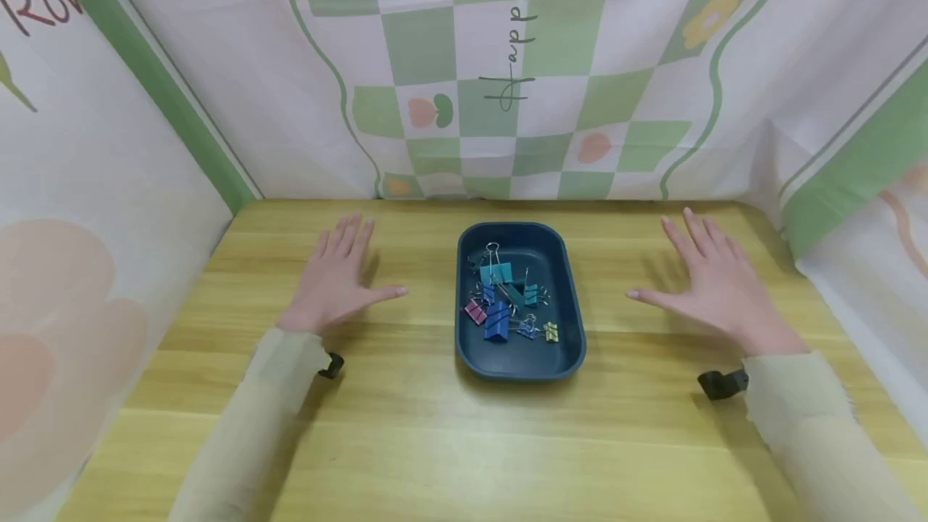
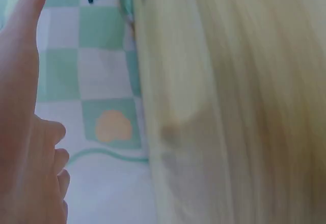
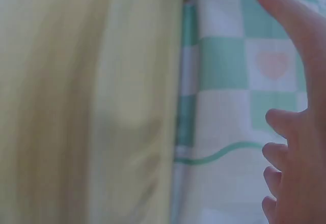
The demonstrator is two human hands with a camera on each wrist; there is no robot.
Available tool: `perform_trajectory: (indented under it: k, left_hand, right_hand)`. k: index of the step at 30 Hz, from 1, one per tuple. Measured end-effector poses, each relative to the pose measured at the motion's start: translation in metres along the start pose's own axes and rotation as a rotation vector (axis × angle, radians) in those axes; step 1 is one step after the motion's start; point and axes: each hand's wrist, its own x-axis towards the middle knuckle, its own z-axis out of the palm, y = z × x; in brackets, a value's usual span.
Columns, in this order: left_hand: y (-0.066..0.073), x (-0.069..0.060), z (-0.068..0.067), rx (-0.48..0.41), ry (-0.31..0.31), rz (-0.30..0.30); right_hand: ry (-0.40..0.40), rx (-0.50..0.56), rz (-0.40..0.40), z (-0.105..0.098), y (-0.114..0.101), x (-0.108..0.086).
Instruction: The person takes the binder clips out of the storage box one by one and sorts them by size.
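A dark blue tray (image 1: pixel 522 362) stands on the table between my hands. Several binder clips lie inside it: a large blue binder clip (image 1: pixel 496 322), a teal binder clip (image 1: pixel 496 273) with its wire handles up, a pink binder clip (image 1: pixel 475 312) and a yellow binder clip (image 1: pixel 551 333) among them. To the tray's left is my left hand (image 1: pixel 337 276), fingers straight and thumb spread toward the tray. My right hand (image 1: pixel 714 284) mirrors it on the other side. Both hands hold nothing and are apart from the tray. Each wrist view shows the tray only as a corner at the top.
The wooden table (image 1: pixel 464 449) reaches back to a hanging curtain (image 1: pixel 420 47) with green and white checks. More curtain hangs at the left and right sides. Black straps or devices show at both wrists, by the beige sleeves (image 1: pixel 246 417).
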Motion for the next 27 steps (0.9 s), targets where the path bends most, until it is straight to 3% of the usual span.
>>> perform_trajectory:
  k: [6,14,21,27]
  left_hand:
    - [0.026,0.001,-0.005,-0.010,0.037,0.071]
    - [0.071,-0.006,-0.001,-0.035,0.042,0.169]
    - [0.115,-0.013,0.012,-0.038,0.001,0.240]
    - [0.132,-0.016,0.022,-0.037,-0.005,0.234]
  right_hand:
    - [0.074,0.066,-0.071,-0.020,-0.024,0.006]
    - [0.055,0.205,-0.112,-0.047,-0.072,0.016]
    - [0.056,0.262,-0.210,-0.044,-0.106,0.026]
    - [0.008,0.281,-0.308,-0.031,-0.130,0.039]
